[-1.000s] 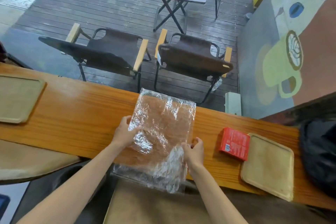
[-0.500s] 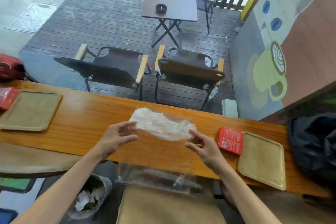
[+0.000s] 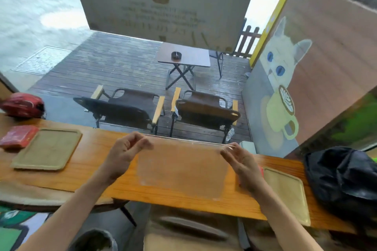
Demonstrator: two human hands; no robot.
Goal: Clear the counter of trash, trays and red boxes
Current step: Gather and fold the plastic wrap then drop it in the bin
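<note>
A clear plastic bag (image 3: 181,167) hangs stretched flat above the wooden counter (image 3: 98,161). My left hand (image 3: 126,151) pinches its top left corner and my right hand (image 3: 242,161) pinches its top right corner. One tan tray (image 3: 49,149) lies on the counter at the left, with a red box (image 3: 18,135) touching its left side. A second tan tray (image 3: 287,191) lies at the right. Only a sliver of the second red box (image 3: 261,169) shows behind my right hand.
A black bag (image 3: 344,177) sits on the counter's right end. A red helmet-like object (image 3: 22,105) rests at the far left. A bin (image 3: 95,240) stands below the counter's near edge, beside a stool (image 3: 189,230). Two chairs (image 3: 163,108) and a small table (image 3: 184,58) stand on the deck beyond.
The crumpled plastic bag has been lifted off the counter and pulled out flat between both hands. My view has tilted up, bringing the left tray and left red box into sight.
</note>
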